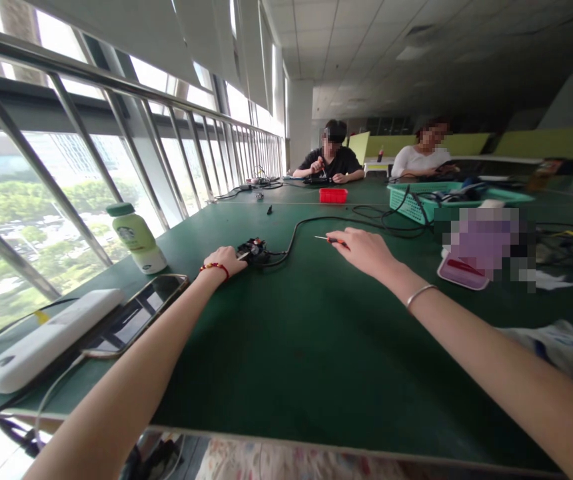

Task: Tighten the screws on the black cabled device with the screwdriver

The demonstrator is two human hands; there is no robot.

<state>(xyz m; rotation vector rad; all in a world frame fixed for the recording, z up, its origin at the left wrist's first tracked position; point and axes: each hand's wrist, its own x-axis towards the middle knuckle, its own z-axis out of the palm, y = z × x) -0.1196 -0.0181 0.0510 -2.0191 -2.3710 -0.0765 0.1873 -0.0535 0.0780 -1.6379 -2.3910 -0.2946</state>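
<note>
My right hand is closed round a small screwdriver with a red and black handle, its thin metal shaft pointing left above the green table. To the left, my left hand grips the near side of a small black device with exposed inner parts; the exact kind cannot be made out. A black cable runs from that device, curves away and then to the right. The fingertips of my left hand are partly hidden by the hand itself. The screwdriver tip is apart from the device.
On the left stand a green bottle, a phone and a white power strip. Farther off are a red box and a teal basket of items. A purple-pink case lies right. Two people sit across the green table.
</note>
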